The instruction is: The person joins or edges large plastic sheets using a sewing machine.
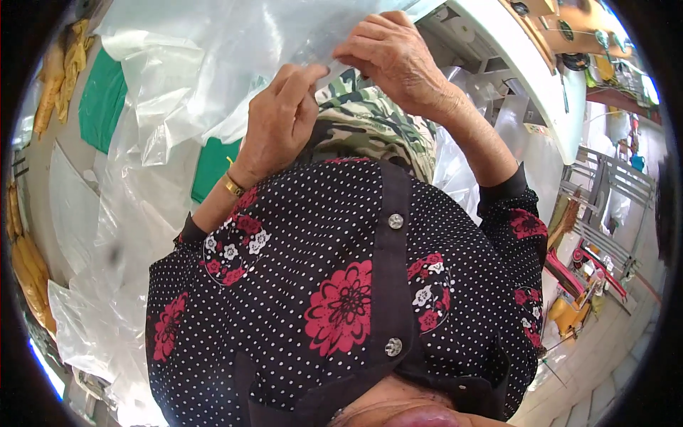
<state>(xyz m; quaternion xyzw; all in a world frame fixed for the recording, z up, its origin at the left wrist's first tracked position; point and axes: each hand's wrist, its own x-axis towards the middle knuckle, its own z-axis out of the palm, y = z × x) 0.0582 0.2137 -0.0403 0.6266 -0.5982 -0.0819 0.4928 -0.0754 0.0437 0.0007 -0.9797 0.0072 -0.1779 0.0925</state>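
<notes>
A large sheet of clear plastic film (235,35) spreads across the top of the head view and hangs down to the left in creased folds. My left hand (284,117), with a gold-coloured watch or bracelet on its wrist, is closed with bent fingers at the film's near edge. Close by on the right, my right hand (395,64) pinches the film, its fingertips curled downward. The two hands are slightly apart, above my camouflage-patterned lap. What lies right under the fingertips is partly hidden.
A white table or machine edge (548,92) runs along my right. Green sheets (103,99) lie at the left, one under the film. Yellow-brown bundles (32,277) line the far left. At the far right stand a grey metal rack (612,178) and a red-edged item (565,274).
</notes>
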